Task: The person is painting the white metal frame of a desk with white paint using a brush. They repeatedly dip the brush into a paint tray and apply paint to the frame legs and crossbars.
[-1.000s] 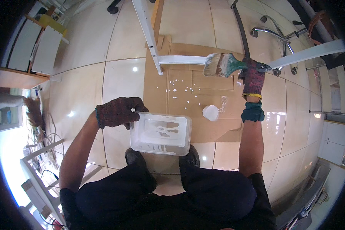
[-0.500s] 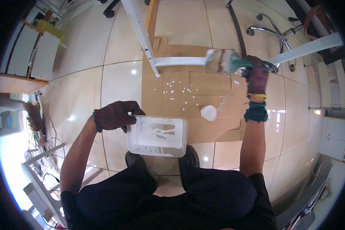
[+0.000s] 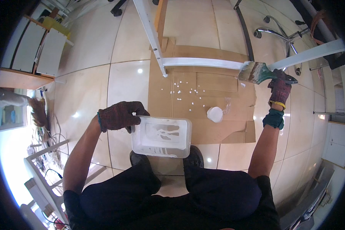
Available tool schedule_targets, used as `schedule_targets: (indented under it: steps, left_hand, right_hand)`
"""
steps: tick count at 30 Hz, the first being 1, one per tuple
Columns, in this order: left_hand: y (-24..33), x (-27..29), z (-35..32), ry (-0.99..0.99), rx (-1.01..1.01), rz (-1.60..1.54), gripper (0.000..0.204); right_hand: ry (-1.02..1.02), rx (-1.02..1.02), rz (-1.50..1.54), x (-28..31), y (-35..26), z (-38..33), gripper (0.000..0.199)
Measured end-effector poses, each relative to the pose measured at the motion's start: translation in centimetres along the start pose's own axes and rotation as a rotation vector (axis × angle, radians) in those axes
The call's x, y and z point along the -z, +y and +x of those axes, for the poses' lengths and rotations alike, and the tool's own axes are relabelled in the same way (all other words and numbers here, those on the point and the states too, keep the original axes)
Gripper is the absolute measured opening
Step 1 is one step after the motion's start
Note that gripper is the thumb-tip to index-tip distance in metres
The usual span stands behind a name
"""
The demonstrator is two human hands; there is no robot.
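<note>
My left hand (image 3: 124, 116), in a dark knit glove, grips the upper left corner of a clear plastic tub (image 3: 161, 137) with white paint smeared inside. My gloved right hand (image 3: 280, 86) is closed round the green handle of a wide paintbrush (image 3: 253, 72). Its bristles, whitish at the tip, lie against or just over a white-painted metal bar (image 3: 207, 62) of a frame; contact is hard to make out. Below that bar, a cardboard sheet (image 3: 176, 126) with white drips covers the floor. On it stands a small round white piece (image 3: 215, 114).
A white upright (image 3: 148, 32) joins the bar at its left end. Farther right are a chrome wheeled chair base (image 3: 274, 34) and another white bar (image 3: 308, 53). Cabinets (image 3: 34, 48) stand at the far left, with loose cables (image 3: 59, 136) and a white stand (image 3: 46, 176) nearer me.
My right hand has swept the paintbrush rightward along the bar. My left hand still holds the tub. The whole view has shifted slightly.
</note>
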State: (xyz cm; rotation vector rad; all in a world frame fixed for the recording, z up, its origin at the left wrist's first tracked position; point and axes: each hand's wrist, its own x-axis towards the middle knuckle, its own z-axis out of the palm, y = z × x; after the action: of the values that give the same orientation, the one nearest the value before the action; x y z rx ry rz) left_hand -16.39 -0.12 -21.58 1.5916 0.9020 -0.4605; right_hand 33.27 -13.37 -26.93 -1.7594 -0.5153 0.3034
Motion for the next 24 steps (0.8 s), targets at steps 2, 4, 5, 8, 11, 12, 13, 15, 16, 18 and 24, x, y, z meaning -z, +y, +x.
schedule_targets:
  steps: [2,4,5,8,11,12,13,15,16,18,24]
  left_hand:
    - [0.2,-0.1,0.1,-0.006,-0.009,0.002,0.03]
    - [0.6,-0.1,0.2,-0.012,-0.004,0.0,0.027]
    - [0.7,-0.1,0.1,-0.009,0.007,-0.012,0.025]
    - [1.0,-0.2,0.2,-0.008,-0.013,-0.01,0.023]
    - [0.5,-0.2,0.4,0.004,-0.052,-0.011,0.026]
    - [0.2,-0.3,0.3,0.011,-0.066,-0.024,0.028]
    - [0.3,-0.3,0.0,0.016,-0.044,-0.004,0.027]
    - [0.7,-0.4,-0.4,0.017,-0.014,0.034,0.026]
    - [0.6,-0.5,-0.3,0.024,-0.021,0.009,0.025]
    - [0.2,-0.5,-0.2,0.039,-0.031,-0.041,0.024]
    - [1.1,-0.7,1.9,0.026,-0.084,-0.03,0.025]
  right_hand:
    - [-0.072,0.072,0.05,-1.0,-0.2,-0.3,0.029]
    - [-0.156,0.024,0.084,-3.7,-1.3,-1.8,0.028]
    - [-0.217,-0.007,0.099,-5.2,-1.9,-2.9,0.029]
    - [-0.279,0.015,0.158,-6.6,-0.3,-3.0,0.03]
    - [-0.162,-0.075,0.165,-4.3,2.8,-1.1,0.032]
    - [-0.11,-0.132,0.151,-3.8,2.5,-0.9,0.032]
    - [-0.119,-0.144,0.094,-2.5,2.2,-1.1,0.034]
    - [0.023,-0.125,0.096,-0.8,1.9,-0.6,0.035]
    - [0.072,-0.075,0.106,0.4,1.6,-0.5,0.035]
    - [0.154,-0.025,-0.007,2.0,0.5,-0.6,0.032]
    - [0.094,0.447,-0.394,5.7,-1.2,-4.9,0.022]
